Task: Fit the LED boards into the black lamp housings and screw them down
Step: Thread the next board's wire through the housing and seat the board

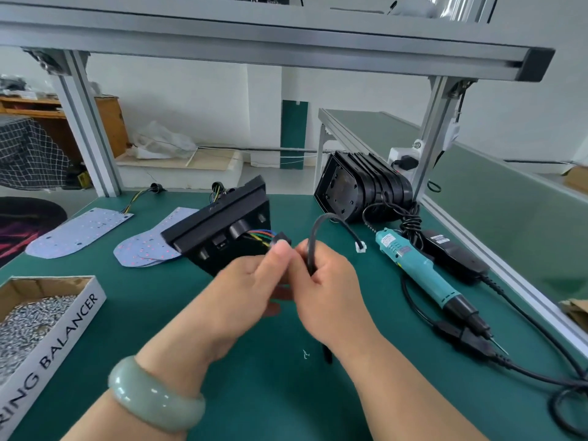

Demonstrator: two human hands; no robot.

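A black lamp housing [222, 227] lies tilted on the green mat with its back side up, coloured wires [259, 237] coming out of it. My left hand [251, 278] pinches the black grommet [281, 240] at the end of those wires. My right hand [324, 278] grips a black cable [313, 240] that loops up and ends in a small white connector [360, 247]. Two white LED boards lie flat to the left, one [79, 232] farther left, the other stack [149, 243] partly under the housing. A stack of black housings [359, 186] stands behind.
A teal electric screwdriver [416, 265] lies to the right with its black power adapter [451, 253] and cords. A cardboard box of screws [35, 316] sits at the near left. Aluminium frame posts [89, 128] rise at the table's back corners.
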